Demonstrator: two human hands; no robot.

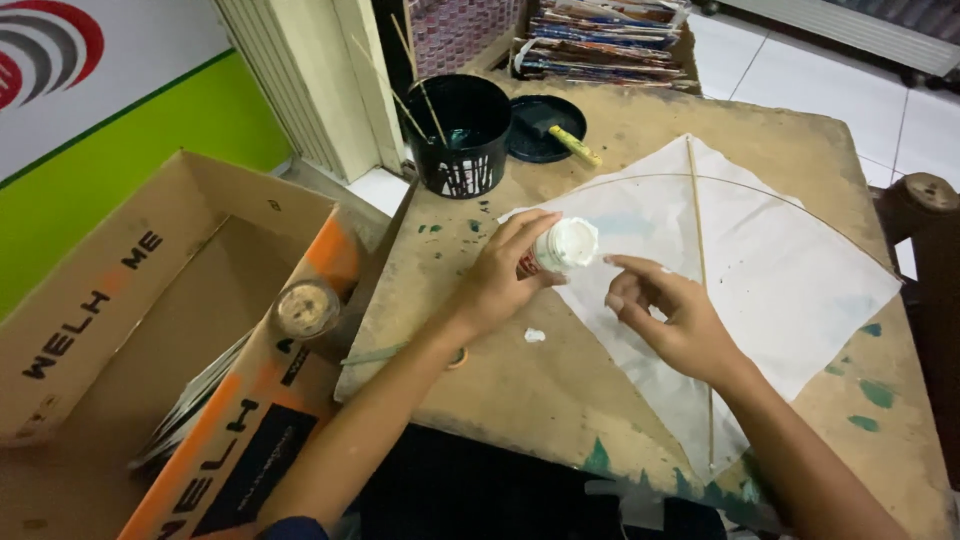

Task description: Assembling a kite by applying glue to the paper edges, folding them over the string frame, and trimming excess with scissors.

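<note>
While left hand [497,285] grips glue bottle [562,247] (upright), rt hand [668,318] fingertip nears cap.

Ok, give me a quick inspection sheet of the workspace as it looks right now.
Surface: worn wooden table, paint-stained green at the edges.
Job's things: white kite lying flat with thin stick frame; small white bottle.
Clutter: black bucket with sticks, black lid holding a yellow-handled brush, white blob.
Hands: left hand holds the bottle; right hand open, fingertip near the bottle.
Cables: nothing seen.
Surroundings: open cardboard box at left, stacked papers behind, tiled floor.
</note>
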